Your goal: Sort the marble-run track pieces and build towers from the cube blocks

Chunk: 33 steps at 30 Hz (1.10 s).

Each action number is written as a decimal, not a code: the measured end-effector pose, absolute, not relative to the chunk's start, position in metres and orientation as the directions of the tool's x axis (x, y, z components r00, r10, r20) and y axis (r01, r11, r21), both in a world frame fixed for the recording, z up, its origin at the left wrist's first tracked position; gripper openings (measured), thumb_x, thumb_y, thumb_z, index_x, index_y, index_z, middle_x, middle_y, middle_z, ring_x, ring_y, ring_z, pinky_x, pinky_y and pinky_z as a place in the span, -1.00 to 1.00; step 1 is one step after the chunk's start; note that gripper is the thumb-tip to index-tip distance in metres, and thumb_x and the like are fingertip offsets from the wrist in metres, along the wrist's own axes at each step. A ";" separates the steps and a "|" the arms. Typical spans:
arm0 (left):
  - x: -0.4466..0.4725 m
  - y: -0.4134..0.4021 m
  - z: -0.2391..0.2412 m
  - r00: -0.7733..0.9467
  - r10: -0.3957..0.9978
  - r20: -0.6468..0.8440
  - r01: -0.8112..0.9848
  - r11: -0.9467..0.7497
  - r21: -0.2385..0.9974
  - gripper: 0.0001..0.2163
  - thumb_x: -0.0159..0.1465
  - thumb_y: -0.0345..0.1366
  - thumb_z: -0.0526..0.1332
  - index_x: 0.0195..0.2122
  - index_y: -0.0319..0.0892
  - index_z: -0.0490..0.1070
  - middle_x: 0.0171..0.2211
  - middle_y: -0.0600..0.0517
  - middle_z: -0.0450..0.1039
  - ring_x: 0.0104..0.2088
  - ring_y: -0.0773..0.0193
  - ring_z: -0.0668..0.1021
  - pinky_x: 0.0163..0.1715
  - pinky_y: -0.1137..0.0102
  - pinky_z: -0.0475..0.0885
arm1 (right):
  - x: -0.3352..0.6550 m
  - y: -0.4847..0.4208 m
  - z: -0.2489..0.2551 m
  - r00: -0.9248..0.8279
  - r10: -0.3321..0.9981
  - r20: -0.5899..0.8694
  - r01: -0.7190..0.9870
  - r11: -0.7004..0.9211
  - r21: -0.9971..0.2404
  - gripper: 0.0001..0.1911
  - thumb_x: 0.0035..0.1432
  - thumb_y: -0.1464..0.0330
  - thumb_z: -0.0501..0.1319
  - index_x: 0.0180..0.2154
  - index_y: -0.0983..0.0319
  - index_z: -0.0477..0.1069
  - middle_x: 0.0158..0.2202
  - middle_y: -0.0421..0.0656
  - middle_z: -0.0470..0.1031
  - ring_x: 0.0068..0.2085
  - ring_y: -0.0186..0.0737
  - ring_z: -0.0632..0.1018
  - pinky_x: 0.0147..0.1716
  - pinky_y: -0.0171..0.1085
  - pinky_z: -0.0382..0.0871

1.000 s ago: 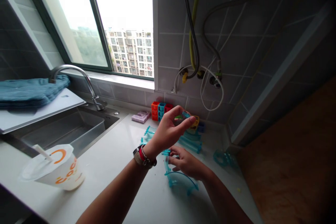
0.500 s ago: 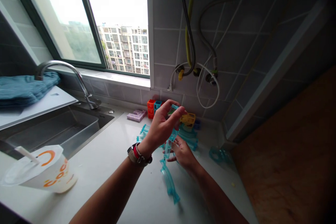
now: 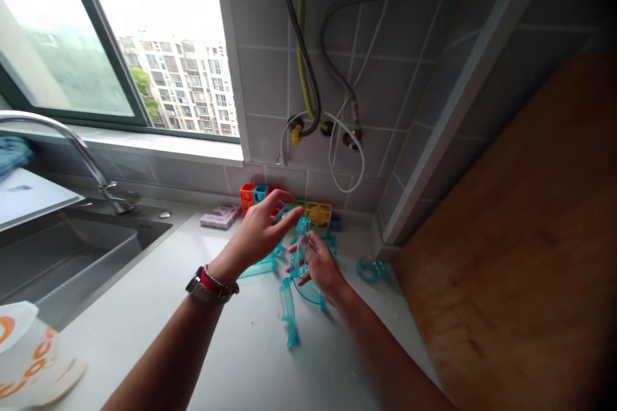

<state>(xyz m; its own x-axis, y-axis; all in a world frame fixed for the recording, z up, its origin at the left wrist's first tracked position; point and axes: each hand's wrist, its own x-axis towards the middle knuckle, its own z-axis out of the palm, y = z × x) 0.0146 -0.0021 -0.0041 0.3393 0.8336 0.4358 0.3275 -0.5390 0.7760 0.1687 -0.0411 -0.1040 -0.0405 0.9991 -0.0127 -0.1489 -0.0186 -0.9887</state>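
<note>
My right hand (image 3: 322, 268) is closed around a clear teal plastic piece (image 3: 301, 245), which looks like toy track and stands upright in the fingers. Just left of it, my left hand (image 3: 264, 226) is raised with thumb and fingers apart, near the top of that piece; I see nothing firmly gripped in it. Below the hands, a narrow teal curved track piece (image 3: 288, 314) lies on the white counter (image 3: 231, 359). More teal pieces lie under and behind the hands, partly hidden.
Orange blocks (image 3: 247, 196) and yellow blocks (image 3: 318, 214) line the back wall, beside a lilac box (image 3: 220, 217). Separate teal parts (image 3: 372, 271) lie to the right. A sink (image 3: 96, 257) with a faucet (image 3: 91, 164) and a drink cup (image 3: 36, 359) are at left.
The view has swung right, so everything sits further left. My left hand's fingers have spread and moved a little off the held piece. The right hand still holds the teal piece upright.
</note>
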 end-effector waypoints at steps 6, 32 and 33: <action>-0.003 0.003 -0.024 0.560 0.788 -0.254 0.811 -0.460 0.362 -0.36 0.05 0.29 0.35 -0.02 -0.10 0.58 -0.27 -0.09 0.66 -0.26 -0.03 0.66 -0.36 0.31 0.43 | 0.178 -0.035 -0.103 -0.038 0.995 -0.093 -0.121 -0.097 -0.988 -0.62 0.31 -0.05 0.14 -0.20 0.13 0.30 -0.14 -0.17 0.53 -0.53 -0.34 0.55 -0.76 -0.43 0.34; 0.063 -0.040 -0.061 0.826 0.391 -0.407 0.522 -0.803 0.287 -0.71 0.03 -0.07 0.50 -0.27 -0.10 0.67 -0.46 -0.05 0.64 -0.46 0.08 0.62 -0.44 0.32 0.46 | 0.191 -0.025 -0.109 0.287 0.957 0.045 -0.285 0.130 -0.950 -0.46 0.13 -0.16 0.27 -0.41 0.18 0.29 -0.56 -0.28 0.48 -0.67 -0.40 0.41 -0.68 -0.39 0.27; 0.069 -0.047 -0.066 0.832 0.374 -0.410 0.497 -0.831 0.250 -0.69 0.02 -0.07 0.51 -0.26 -0.11 0.68 -0.42 -0.09 0.66 -0.42 0.02 0.64 -0.41 0.28 0.49 | 0.191 -0.026 -0.109 0.284 0.958 0.043 -0.292 0.129 -0.948 -0.47 0.12 -0.14 0.28 -0.42 0.19 0.30 -0.56 -0.28 0.48 -0.66 -0.39 0.42 -0.68 -0.39 0.27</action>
